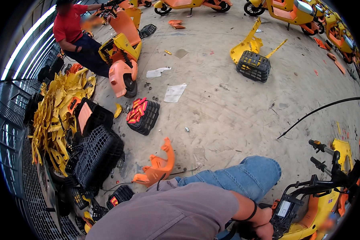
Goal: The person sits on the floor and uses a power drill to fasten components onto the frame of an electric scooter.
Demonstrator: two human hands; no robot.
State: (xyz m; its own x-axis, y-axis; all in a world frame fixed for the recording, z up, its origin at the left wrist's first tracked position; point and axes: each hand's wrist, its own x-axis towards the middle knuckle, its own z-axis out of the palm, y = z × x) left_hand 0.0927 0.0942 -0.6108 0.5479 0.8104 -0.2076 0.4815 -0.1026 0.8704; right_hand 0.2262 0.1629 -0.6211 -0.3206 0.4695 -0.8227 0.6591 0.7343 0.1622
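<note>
My left arm, with a black wristband, reaches across to the lower right. Its hand, my left hand point(262, 216), looks closed beside the black frame of a yellow-and-orange electric scooter point(323, 206). Just below it and pressed close is my right hand point(265, 231), also closed. What they grip is hidden. Near the fingers, on the scooter, is a black box point(285, 209) with a pale label. The scooter's black handlebar point(325, 149) rises at the right. My bent knee point(254, 174) in blue jeans is beside the scooter.
An orange body panel point(158, 166) lies by my leg. Black crates point(96, 156) and a heap of yellow panels point(54, 120) stand left. A crate point(151, 118) holds red parts. Another person point(70, 30) handles a scooter point(124, 52). A black cable point(320, 110) hangs at the right.
</note>
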